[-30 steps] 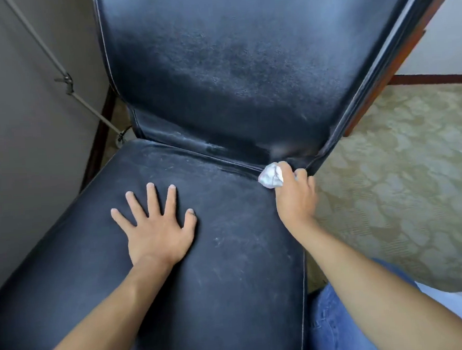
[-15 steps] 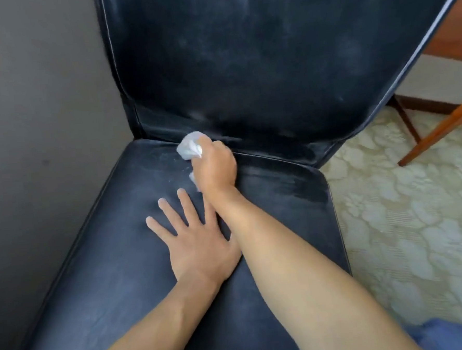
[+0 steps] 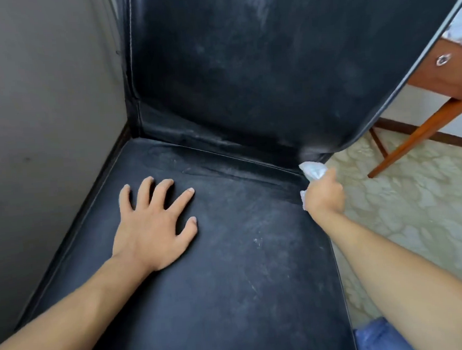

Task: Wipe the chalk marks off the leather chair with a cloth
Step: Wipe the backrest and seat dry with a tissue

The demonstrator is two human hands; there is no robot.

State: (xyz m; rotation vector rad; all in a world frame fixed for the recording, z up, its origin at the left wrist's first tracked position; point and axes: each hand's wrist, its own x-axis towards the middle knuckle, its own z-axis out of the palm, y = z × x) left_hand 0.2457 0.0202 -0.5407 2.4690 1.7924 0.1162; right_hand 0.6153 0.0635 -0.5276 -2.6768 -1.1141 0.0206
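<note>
Head view
Chair: the black leather chair (image 3: 257, 268) is smooth and a bit shiny, with a flat seat, a tall back and thin stitched edges
Chalk marks: pale dusty smears (image 3: 257, 8) high on the back, small white specks on the seat
Cloth: the white cloth (image 3: 313, 171) is crumpled into a soft ball at the back right corner of the seat, where seat meets back
Right grip: the right hand (image 3: 324, 196) is curled tight around the cloth, which sticks out past the fingers
Left grip: the left hand (image 3: 153, 223) lies flat on the seat, fingers spread apart, holding nothing, well apart from the cloth
Floor: pale carpet (image 3: 416, 217) with a leafy pattern
Side: grey wall (image 3: 45, 118) on the left, a brown wooden leg (image 3: 417, 139) on the right
</note>
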